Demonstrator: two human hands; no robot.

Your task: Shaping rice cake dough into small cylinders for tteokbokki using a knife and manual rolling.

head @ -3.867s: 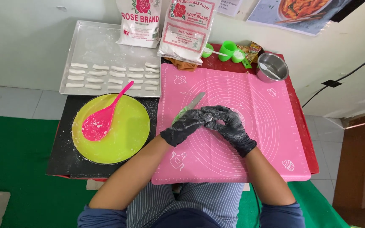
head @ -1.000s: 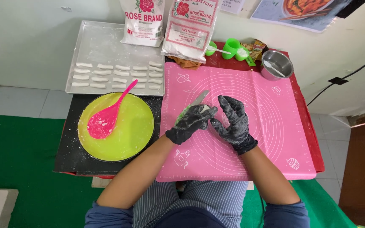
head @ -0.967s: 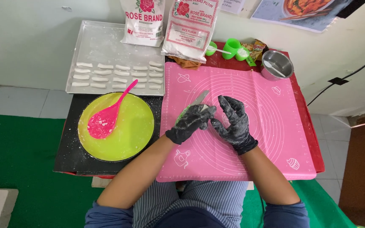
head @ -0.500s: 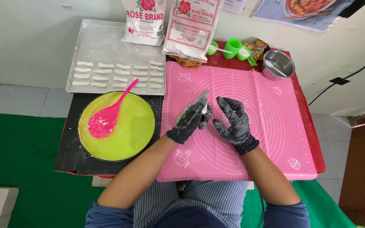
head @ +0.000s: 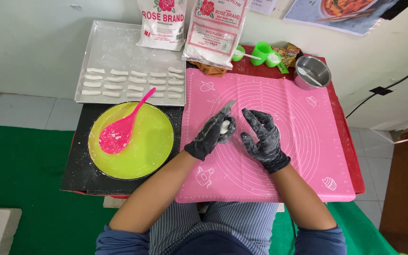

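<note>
I see my left hand (head: 212, 136) curled around a small white dough piece (head: 225, 125) over the pink silicone mat (head: 303, 141), my right hand (head: 262, 138) spread just beside it, empty.

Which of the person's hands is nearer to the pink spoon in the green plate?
Left. The left hand is just right of the pink spoon; the right hand is further right, beyond the left hand.

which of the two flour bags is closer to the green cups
The right-hand flour bag, with red-and-white print, stands right beside the green cups; the other bag stands farther left on the tray.
</note>
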